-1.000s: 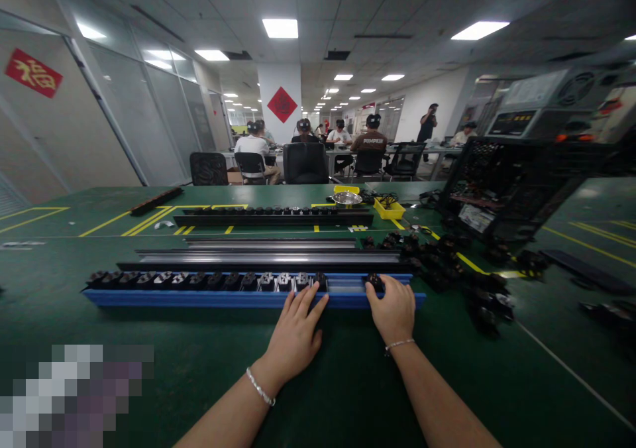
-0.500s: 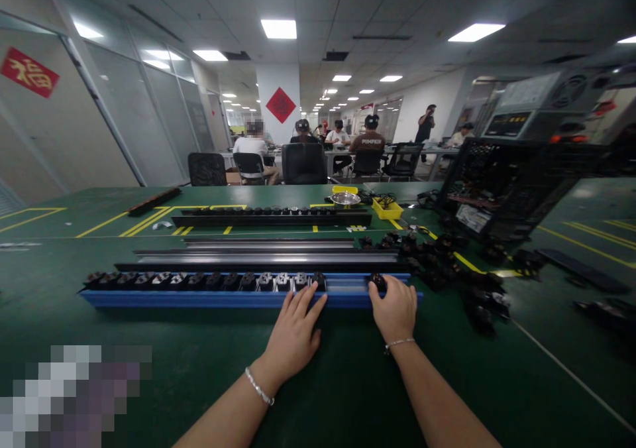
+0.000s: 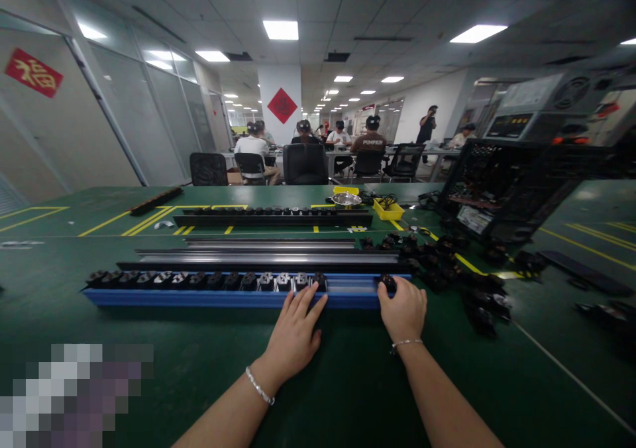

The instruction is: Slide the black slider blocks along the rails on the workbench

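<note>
A long blue rail (image 3: 199, 298) lies across the green table in front of me, with a row of black socket modules (image 3: 215, 281) set in its channel. My left hand (image 3: 297, 332) rests on the rail's front edge, fingers stretched out, their tips by the last module in the row (image 3: 319, 280). At the rail's right end, my right hand (image 3: 405, 310) pinches a single black socket module (image 3: 386, 283) between thumb and fingers. A bare stretch of channel separates that module from the row. The underside of the held module is hidden.
Black metal rails (image 3: 268, 257) lie just behind the blue one, and a filled black rail (image 3: 273, 220) farther back. Loose black modules (image 3: 440, 262) are heaped on the right, near an open computer case (image 3: 477, 189). A yellow bin (image 3: 388, 209) and metal dish (image 3: 346, 199) stand beyond.
My right hand has moved a little to the right along the rail with the socket module, widening the gap to the row. My left hand has stayed in place.
</note>
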### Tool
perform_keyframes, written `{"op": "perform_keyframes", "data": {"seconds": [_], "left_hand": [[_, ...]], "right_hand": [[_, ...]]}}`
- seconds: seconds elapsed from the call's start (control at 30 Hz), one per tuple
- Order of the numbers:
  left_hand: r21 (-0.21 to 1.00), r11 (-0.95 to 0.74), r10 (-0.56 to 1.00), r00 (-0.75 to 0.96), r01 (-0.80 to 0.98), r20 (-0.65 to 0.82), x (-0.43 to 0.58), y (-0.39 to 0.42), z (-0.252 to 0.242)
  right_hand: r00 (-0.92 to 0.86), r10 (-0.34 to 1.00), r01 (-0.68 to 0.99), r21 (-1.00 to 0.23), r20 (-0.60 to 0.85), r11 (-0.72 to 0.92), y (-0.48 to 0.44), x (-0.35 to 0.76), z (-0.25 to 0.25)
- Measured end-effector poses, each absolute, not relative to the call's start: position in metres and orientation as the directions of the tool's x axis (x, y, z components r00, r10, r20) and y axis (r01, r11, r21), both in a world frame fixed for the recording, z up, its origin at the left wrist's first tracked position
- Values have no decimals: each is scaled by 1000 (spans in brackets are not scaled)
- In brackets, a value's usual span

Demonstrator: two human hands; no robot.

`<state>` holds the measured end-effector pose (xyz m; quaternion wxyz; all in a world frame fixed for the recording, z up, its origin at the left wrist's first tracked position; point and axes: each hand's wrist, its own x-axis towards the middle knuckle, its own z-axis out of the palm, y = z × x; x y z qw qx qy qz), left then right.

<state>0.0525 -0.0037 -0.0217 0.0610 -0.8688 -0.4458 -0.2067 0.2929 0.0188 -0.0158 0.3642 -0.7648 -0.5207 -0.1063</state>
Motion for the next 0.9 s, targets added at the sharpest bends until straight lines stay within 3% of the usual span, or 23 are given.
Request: {"op": "perform_keyframes", "data": {"seconds": [0.9], "left_hand": [[77,-589,757,515,805,402,53,-5,-19]], "right_hand": [[507,696,844,-458,509,-279,19,315,-13]]}}
